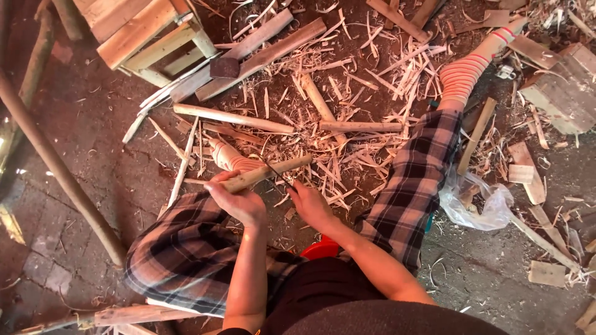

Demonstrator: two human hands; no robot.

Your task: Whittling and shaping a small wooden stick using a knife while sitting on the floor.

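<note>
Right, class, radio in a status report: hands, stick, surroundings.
Left hand closed around wooden stick. Right hand holds thin dark blade against it. Shavings litter the floor.

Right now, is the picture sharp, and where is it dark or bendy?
In the head view, the left hand, right hand and wooden stick look fairly sharp; the wood shavings are brightly lit; the lower left floor lies in shadow; the long pole curves, as a wide lens would bend it.
</note>
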